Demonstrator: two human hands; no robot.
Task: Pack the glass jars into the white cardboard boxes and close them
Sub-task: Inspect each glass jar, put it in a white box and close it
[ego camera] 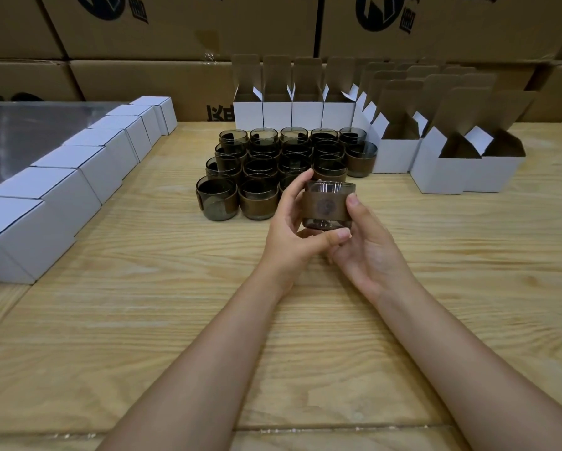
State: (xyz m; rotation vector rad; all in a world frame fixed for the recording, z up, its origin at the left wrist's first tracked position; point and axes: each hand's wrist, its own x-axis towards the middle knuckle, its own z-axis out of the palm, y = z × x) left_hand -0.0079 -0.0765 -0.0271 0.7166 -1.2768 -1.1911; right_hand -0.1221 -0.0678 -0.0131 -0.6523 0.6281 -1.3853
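A smoky glass jar (327, 205) with a brown sleeve is held upright above the wooden table (143, 320), in front of me. My left hand (292, 229) grips it from the left, thumb under its base. My right hand (367, 245) holds it from the right, thumb on the sleeve. Behind it, several more jars (256, 177) stand packed in rows. Open white boxes (448, 164) with raised flaps stand at the right and along the back (278, 112). Closed white boxes (61, 190) form a diagonal row on the left.
Large brown cartons (175, 27) are stacked like a wall along the table's far edge. A grey reflective sheet (22, 131) lies at the far left behind the closed boxes. Bare wood spreads under and around my forearms.
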